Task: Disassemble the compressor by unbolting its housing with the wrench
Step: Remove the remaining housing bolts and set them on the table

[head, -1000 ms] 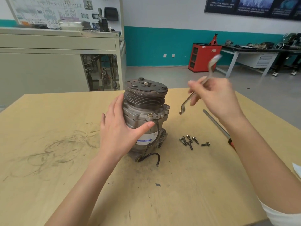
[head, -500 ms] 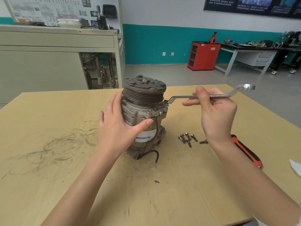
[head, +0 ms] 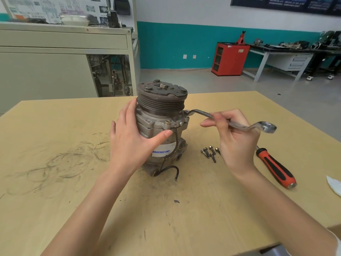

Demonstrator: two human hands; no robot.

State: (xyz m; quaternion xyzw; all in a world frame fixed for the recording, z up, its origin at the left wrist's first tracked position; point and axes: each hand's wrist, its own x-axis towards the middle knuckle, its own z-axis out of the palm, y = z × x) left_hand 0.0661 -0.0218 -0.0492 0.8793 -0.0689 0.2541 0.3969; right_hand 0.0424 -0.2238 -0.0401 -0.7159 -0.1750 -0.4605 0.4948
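Note:
The grey metal compressor (head: 162,111) stands upright on the wooden table (head: 55,145), pulley on top, a short black wire hanging at its base. My left hand (head: 132,143) wraps its left side, thumb across the front of the housing. My right hand (head: 234,139) grips the middle of a silver offset ring wrench (head: 203,114). The wrench's near ring end sits on a bolt at the housing's right flange; its far end points right, past my hand. A brass-coloured bolt head (head: 167,122) shows on the front flange.
Several removed bolts (head: 209,152) lie on the table just right of the compressor, partly behind my right hand. A red-and-black handled screwdriver (head: 276,167) lies further right. A white scrap (head: 335,183) lies at the right edge. A beige cabinet (head: 55,58) stands behind the table.
My right hand brought the wrench down from the air onto the right flange bolt, then swung its handle toward me. My left hand stayed on the housing.

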